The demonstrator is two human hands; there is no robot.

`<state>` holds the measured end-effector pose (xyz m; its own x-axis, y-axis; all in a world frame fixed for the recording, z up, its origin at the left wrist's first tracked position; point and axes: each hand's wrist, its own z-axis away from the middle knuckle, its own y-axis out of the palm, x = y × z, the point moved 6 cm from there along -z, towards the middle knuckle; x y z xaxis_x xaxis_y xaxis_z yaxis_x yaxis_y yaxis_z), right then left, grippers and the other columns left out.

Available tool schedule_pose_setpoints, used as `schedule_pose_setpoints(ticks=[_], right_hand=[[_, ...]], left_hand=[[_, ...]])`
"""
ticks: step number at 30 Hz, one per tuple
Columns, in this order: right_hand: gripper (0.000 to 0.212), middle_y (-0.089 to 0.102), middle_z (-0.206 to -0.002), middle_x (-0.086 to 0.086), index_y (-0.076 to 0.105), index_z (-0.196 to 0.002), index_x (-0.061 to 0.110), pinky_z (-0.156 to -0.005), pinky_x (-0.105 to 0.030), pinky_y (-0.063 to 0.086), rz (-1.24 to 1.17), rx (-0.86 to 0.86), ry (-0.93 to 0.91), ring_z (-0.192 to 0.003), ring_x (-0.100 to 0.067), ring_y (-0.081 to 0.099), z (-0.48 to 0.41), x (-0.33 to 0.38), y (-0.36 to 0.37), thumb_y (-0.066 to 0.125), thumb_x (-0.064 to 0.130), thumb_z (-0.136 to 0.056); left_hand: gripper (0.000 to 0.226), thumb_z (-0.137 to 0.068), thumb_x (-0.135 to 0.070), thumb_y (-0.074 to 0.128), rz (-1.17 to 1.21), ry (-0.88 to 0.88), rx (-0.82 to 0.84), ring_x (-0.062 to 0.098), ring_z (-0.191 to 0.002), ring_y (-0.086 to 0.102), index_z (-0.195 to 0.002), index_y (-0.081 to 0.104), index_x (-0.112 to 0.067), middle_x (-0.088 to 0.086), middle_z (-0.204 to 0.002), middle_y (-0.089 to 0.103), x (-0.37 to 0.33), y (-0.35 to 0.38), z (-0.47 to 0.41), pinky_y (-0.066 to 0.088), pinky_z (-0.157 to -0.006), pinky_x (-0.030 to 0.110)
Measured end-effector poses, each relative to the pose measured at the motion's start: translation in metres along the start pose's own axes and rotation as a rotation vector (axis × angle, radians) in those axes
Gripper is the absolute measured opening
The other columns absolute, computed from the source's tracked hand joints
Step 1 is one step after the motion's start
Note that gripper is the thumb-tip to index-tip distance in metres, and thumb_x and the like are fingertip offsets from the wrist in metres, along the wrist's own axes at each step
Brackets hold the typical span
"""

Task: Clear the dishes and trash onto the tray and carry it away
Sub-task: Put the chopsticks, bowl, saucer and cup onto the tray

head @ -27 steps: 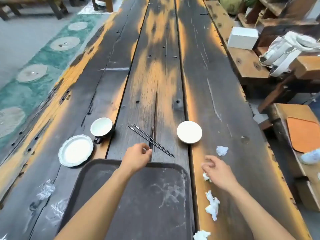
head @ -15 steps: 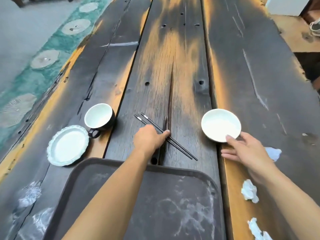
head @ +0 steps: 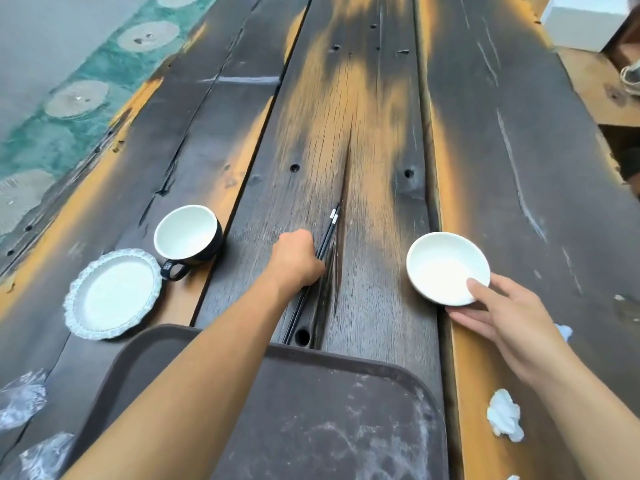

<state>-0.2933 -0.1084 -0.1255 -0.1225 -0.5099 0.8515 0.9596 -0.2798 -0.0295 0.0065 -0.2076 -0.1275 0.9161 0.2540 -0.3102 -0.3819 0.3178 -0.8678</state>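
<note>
My left hand (head: 297, 261) is closed around a pair of black chopsticks (head: 328, 233) that point away from me along the middle plank. My right hand (head: 498, 313) grips the near rim of a small white bowl (head: 446, 265), thumb inside it. A dark cup (head: 188, 239) with a white inside and a scalloped white plate (head: 112, 294) sit at the left. The dark brown tray (head: 311, 410) lies nearest to me with nothing on it. A crumpled white tissue (head: 504, 415) lies to the right of the tray.
Crumpled clear plastic (head: 22, 398) lies at the table's near left. A white box (head: 581, 22) stands on a wooden bench at the far right. The long plank table (head: 363, 98) runs away from me; teal patterned floor lies left of it.
My left hand has closed on the chopsticks and turned them to point straight ahead. My right hand has taken hold of the white bowl's rim. The camera has moved closer to the table.
</note>
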Motion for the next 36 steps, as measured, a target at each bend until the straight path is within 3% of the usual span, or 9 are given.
schedule_pose_setpoints(ticks=[2, 5, 8, 14, 18, 21, 25, 30, 36], right_hand=[[0.037, 0.067, -0.121, -0.012, 0.054, -0.135, 0.008, -0.078, -0.034, 0.061, -0.030, 0.008, 0.031, -0.089, -0.028, 0.076, -0.001, -0.002, -0.002, 0.057, 0.013, -0.099], [0.035, 0.069, -0.116, -0.016, 0.055, -0.133, 0.006, -0.081, -0.036, 0.059, -0.041, 0.009, 0.056, -0.088, -0.027, 0.076, -0.002, -0.005, -0.004, 0.057, 0.013, -0.099], [0.034, 0.069, -0.116, -0.018, 0.056, -0.132, 0.003, -0.080, -0.035, 0.060, -0.057, 0.017, 0.058, -0.088, -0.027, 0.076, -0.002, -0.006, -0.005, 0.058, 0.013, -0.099], [0.025, 0.071, -0.111, -0.017, 0.060, -0.123, 0.003, -0.076, -0.031, 0.061, -0.053, -0.006, 0.054, -0.087, -0.024, 0.076, 0.001, -0.002, -0.002, 0.055, 0.007, -0.099], [0.022, 0.071, -0.105, -0.016, 0.061, -0.118, 0.003, -0.072, -0.030, 0.062, -0.072, -0.062, 0.054, -0.083, -0.026, 0.076, 0.006, 0.001, -0.001, 0.054, 0.000, -0.098], [0.026, 0.070, -0.106, -0.017, 0.060, -0.122, -0.005, -0.072, -0.029, 0.062, -0.066, -0.114, 0.061, -0.088, -0.027, 0.074, 0.012, -0.002, -0.004, 0.053, -0.003, -0.097], [0.018, 0.069, -0.114, -0.017, 0.063, -0.110, -0.001, -0.075, -0.030, 0.061, -0.096, -0.109, 0.053, -0.091, -0.027, 0.075, 0.026, -0.002, -0.004, 0.052, -0.005, -0.097], [0.030, 0.068, -0.120, -0.016, 0.058, -0.127, -0.006, -0.081, -0.034, 0.060, -0.076, -0.109, 0.080, -0.096, -0.026, 0.074, 0.052, 0.003, -0.006, 0.053, -0.002, -0.098], [0.032, 0.071, -0.107, -0.005, 0.057, -0.129, -0.006, -0.080, -0.033, 0.060, -0.103, -0.126, 0.078, -0.091, -0.020, 0.075, 0.103, 0.006, 0.000, 0.053, -0.003, -0.097]], left_hand=[[0.009, -0.077, -0.004, 0.059, -0.021, 0.033, 0.004, 0.033, -0.085, 0.063, -0.083, 0.065, -0.006, 0.012, -0.083, 0.066, -0.003, 0.001, -0.001, 0.056, -0.072, 0.036], [0.018, -0.080, -0.003, 0.059, -0.059, 0.063, -0.011, 0.036, -0.094, 0.062, -0.097, 0.066, -0.005, 0.015, -0.096, 0.066, -0.009, -0.001, 0.000, 0.055, -0.079, 0.037], [0.006, -0.083, -0.004, 0.058, -0.142, 0.089, -0.049, 0.040, -0.098, 0.062, -0.089, 0.055, -0.005, 0.020, -0.101, 0.063, -0.018, -0.004, 0.007, 0.048, -0.070, 0.036], [0.011, -0.086, -0.007, 0.057, -0.217, 0.138, -0.049, 0.039, -0.097, 0.062, -0.086, 0.047, -0.011, 0.018, -0.098, 0.061, -0.025, -0.007, 0.012, 0.043, -0.068, 0.035], [0.006, -0.086, -0.010, 0.057, -0.268, 0.222, -0.076, 0.040, -0.098, 0.062, -0.091, 0.055, -0.010, 0.018, -0.107, 0.063, -0.021, -0.009, 0.013, 0.043, -0.069, 0.036], [0.017, -0.088, -0.012, 0.055, -0.274, 0.278, -0.036, 0.039, -0.100, 0.062, -0.102, 0.061, -0.006, 0.018, -0.107, 0.064, -0.014, -0.009, 0.016, 0.049, -0.076, 0.040], [0.020, -0.093, -0.013, 0.051, -0.216, 0.379, -0.022, 0.035, -0.102, 0.059, -0.106, 0.064, -0.005, 0.016, -0.106, 0.065, -0.005, -0.011, 0.031, 0.041, -0.075, 0.033], [0.017, -0.095, -0.016, 0.052, -0.168, 0.490, -0.029, 0.032, -0.096, 0.060, -0.103, 0.065, -0.008, 0.011, -0.100, 0.066, 0.017, -0.020, 0.060, 0.041, -0.075, 0.034], [0.015, -0.096, -0.018, 0.050, -0.251, 0.677, -0.035, 0.035, -0.090, 0.059, -0.101, 0.060, -0.007, 0.011, -0.098, 0.060, 0.034, -0.025, 0.110, 0.043, -0.075, 0.040]])
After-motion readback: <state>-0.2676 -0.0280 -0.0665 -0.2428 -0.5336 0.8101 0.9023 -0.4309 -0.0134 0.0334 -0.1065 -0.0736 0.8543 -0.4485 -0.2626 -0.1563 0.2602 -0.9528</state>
